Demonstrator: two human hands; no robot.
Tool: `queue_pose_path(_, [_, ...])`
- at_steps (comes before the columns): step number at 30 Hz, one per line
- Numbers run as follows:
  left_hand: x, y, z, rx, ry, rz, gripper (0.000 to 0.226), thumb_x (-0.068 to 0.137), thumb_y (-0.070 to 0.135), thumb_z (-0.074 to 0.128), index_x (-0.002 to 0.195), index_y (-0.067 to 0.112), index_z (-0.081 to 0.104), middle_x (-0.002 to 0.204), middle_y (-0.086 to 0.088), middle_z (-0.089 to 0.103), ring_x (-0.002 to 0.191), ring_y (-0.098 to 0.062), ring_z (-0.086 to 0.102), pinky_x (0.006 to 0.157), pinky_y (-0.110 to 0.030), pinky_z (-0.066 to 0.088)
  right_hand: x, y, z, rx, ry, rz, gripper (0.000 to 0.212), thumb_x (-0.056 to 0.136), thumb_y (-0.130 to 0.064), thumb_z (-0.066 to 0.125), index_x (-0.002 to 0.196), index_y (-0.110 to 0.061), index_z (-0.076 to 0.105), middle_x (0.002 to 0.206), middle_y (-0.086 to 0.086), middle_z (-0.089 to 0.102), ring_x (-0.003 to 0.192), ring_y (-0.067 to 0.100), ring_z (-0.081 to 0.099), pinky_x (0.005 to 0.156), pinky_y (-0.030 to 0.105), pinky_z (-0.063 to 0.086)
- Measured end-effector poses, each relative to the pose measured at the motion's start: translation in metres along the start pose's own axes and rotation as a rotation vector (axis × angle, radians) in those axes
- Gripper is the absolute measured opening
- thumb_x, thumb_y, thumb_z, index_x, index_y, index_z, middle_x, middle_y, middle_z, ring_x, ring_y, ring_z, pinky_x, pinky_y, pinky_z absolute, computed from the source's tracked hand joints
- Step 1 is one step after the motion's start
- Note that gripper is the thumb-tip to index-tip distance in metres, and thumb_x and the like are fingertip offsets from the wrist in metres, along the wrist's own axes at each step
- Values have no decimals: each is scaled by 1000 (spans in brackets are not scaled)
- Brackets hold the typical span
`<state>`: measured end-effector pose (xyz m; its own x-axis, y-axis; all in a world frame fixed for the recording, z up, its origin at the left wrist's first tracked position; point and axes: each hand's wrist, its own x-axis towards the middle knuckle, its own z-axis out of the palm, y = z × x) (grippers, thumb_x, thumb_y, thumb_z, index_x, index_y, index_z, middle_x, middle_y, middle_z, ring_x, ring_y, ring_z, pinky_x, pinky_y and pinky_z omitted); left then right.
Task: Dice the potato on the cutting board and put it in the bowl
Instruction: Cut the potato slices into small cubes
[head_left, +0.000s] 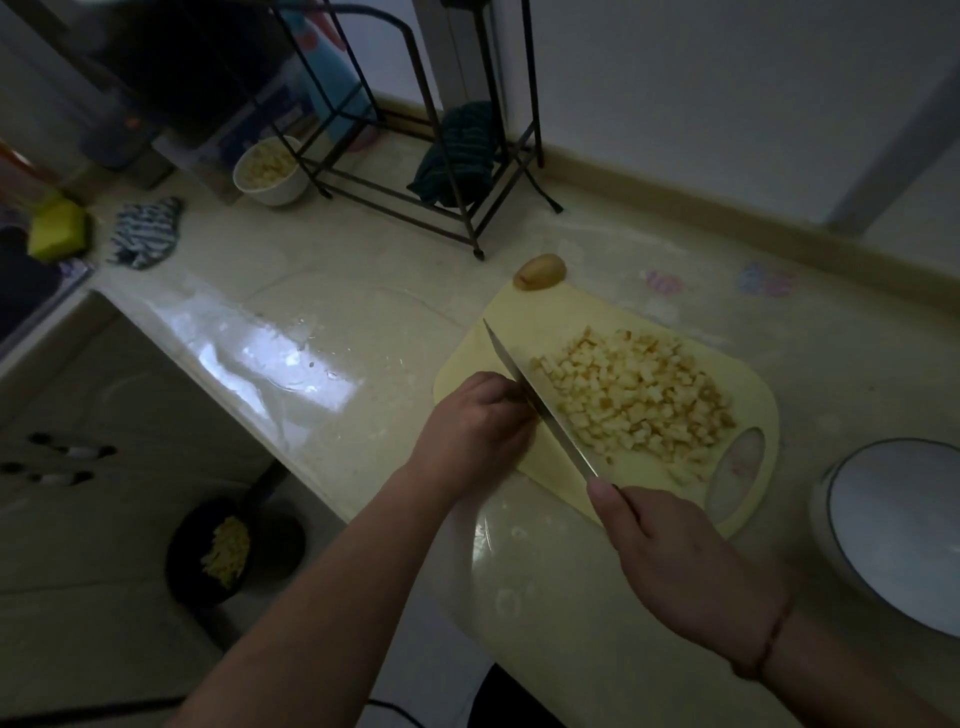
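The right hand (675, 551) grips the knife (540, 405) handle, fingers closed round it; the left hand (478, 426) rests curled against the blade's far side; diced potato (639, 395) lies heaped beyond the blade on the cutting board (524, 312); a bowl (270, 171) stands well beyond the fingers on the tabletop (363, 291).

My right hand (680, 561) hides the knife (540, 405) handle. My left hand (478, 431) covers whatever lies under it. Right of my right hand, the frame edge cuts off the white bowl (893, 525).
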<state>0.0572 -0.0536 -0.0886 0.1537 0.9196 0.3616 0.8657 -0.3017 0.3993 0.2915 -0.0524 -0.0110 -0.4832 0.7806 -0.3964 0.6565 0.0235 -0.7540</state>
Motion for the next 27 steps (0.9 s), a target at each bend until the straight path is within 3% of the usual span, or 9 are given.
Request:
queue_pose_path(4, [4,-1,-1,-10,14,24,21,90,23,64,95,10,80,94,-8,71,85,-29,66,75,-29,50,-1,2,2,-33,12,-29,53,95,-51,33,57,-16,43,50,-2,46,54,5,49,57,16,37])
queue_pose_path(11, [2,-1,4,-44,34,-19,20,89,20,65,92,7,80,97,-7,73,90,-28,68,77,-34,54,18,3,0,-49,-23,-32,54,98,-47,31,55,-16,40,48,-4,44,45,4,44,49,14,33])
queue_pose_path(15, [2,1,1,-140,31,-54,16,88,16,68,84,3,78,93,-9,70,86,-26,68,70,-36,56,19,11,-8,47,-32,67,57,94,-55,27,61,-13,46,48,-3,45,36,3,43,37,14,30])
queue_pose_path(22, [2,5,2,-146,68,-159,24,86,26,67,81,5,79,93,-7,70,89,-16,64,74,-34,55,15,7,-9,78,-49,70,58,91,-61,27,62,-14,44,50,-1,43,34,4,39,38,14,26])
queue_pose_path(27, [-5,3,-5,-77,41,-74,20,85,19,66,84,3,77,93,-11,70,90,-27,63,77,-35,52,6,-1,-9,59,-79,27,58,92,-58,29,63,-10,46,53,1,46,36,4,41,36,14,31])
